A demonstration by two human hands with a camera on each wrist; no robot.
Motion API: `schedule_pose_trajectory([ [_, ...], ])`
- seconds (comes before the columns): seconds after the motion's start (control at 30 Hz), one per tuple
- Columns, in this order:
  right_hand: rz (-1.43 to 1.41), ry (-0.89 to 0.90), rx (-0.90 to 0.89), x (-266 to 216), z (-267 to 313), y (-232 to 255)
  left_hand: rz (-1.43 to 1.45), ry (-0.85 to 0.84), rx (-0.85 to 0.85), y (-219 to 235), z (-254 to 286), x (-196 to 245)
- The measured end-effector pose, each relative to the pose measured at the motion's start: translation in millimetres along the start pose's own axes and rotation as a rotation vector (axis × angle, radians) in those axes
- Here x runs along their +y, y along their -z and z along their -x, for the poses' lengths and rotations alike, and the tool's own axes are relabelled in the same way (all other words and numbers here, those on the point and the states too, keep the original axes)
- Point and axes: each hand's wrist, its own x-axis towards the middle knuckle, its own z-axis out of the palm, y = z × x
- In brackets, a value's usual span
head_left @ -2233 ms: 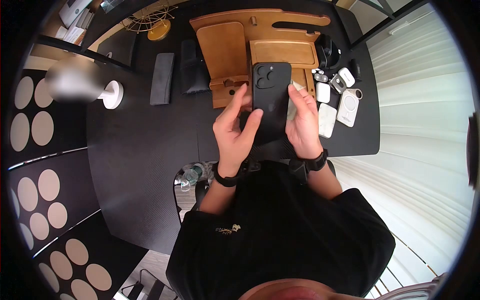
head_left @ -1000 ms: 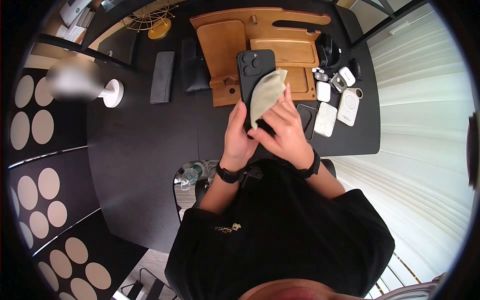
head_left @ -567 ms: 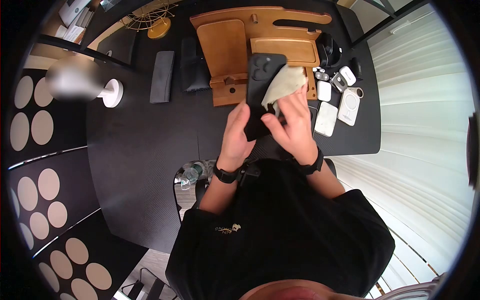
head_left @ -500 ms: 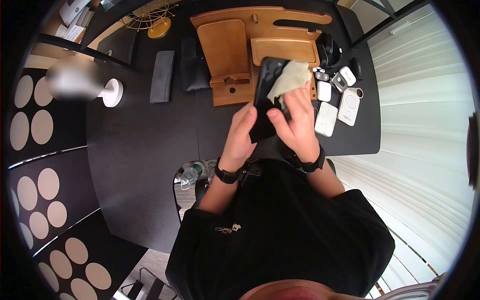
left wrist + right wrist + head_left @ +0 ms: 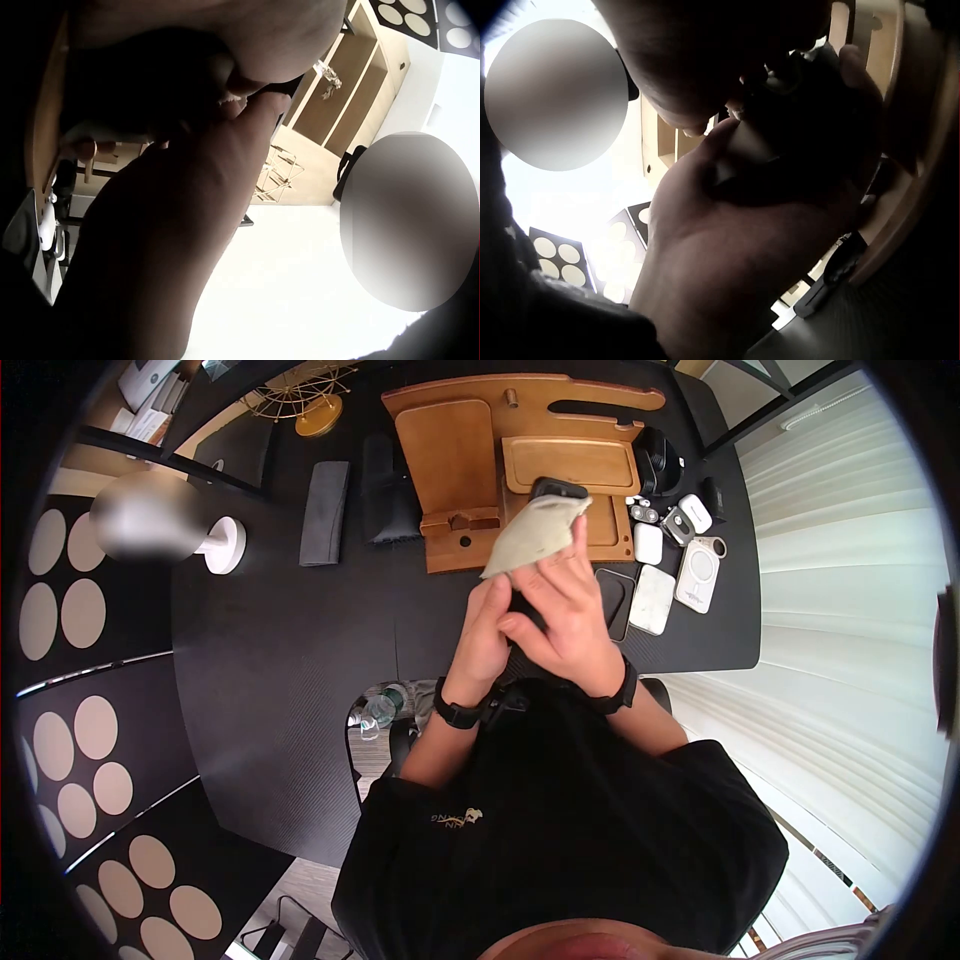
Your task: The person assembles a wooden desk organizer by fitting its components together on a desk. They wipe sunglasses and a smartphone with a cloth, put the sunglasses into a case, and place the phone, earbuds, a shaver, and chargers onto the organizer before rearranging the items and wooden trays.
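Note:
A black smartphone (image 5: 558, 488) is held in front of the wooden stand, its camera end showing beyond a pale grey-green cloth (image 5: 540, 540). My left hand (image 5: 480, 635) grips the phone's lower part from the left, thumb along its edge. Over the phone's back lies my right hand (image 5: 568, 622), holding the cloth against it with the fingers stretched across. Cloth and hands hide most of the phone. Both wrist views are dark; hands fill much of each, with little detail of the phone.
Behind the hands stands a wooden desk organizer (image 5: 445, 450). At right lie a thin black frame (image 5: 617, 605), a white marbled slab (image 5: 652, 600), a white earbud case (image 5: 648, 543) and a white magnetic charger (image 5: 698, 578). A grey pouch (image 5: 325, 515) lies left.
The right hand has swept the cloth over the phone, rightward then back left. The phone has tilted, and the cloth now covers more of its back. The left hand keeps its grip.

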Motion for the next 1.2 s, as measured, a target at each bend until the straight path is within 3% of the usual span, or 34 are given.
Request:
schedule_pose_trajectory([
  [0.23, -0.065, 0.036, -0.113, -8, 19, -19, 0.132, -0.041, 0.095, 2, 6, 6],
  [0.33, -0.078, 0.001, -0.063, -7, 21, -21, 0.045, -0.037, 0.145, -8, 6, 20],
  [0.43, -0.009, -0.035, 0.001, -2, 14, -17, 0.142, -0.019, 0.173, -5, 2, 12],
  [0.5, 0.032, -0.127, 0.028, 7, 7, -12, 0.090, -0.057, 0.015, 3, 2, 7],
  [0.57, -0.022, -0.115, 0.106, 19, 3, -10, -0.090, -0.074, 0.018, -3, 0, 12],
  [0.67, -0.259, -0.243, 0.197, 12, -6, 1, -0.106, -0.055, -0.037, -6, 0, 12],
  [0.77, -0.169, -0.233, 0.210, 18, -2, 2, -0.271, -0.104, -0.100, -10, -3, 19],
  [0.93, -0.254, -0.169, 0.260, 24, 0, 2, -0.448, -0.237, -0.103, -10, -7, 22],
  [1.0, -0.189, -0.050, 0.301, 24, -1, 0, -0.450, -0.250, -0.114, -9, -8, 20],
  [1.2, -0.127, -0.076, 0.236, 14, -3, -1, -0.428, -0.228, -0.060, -8, -3, 14],
])
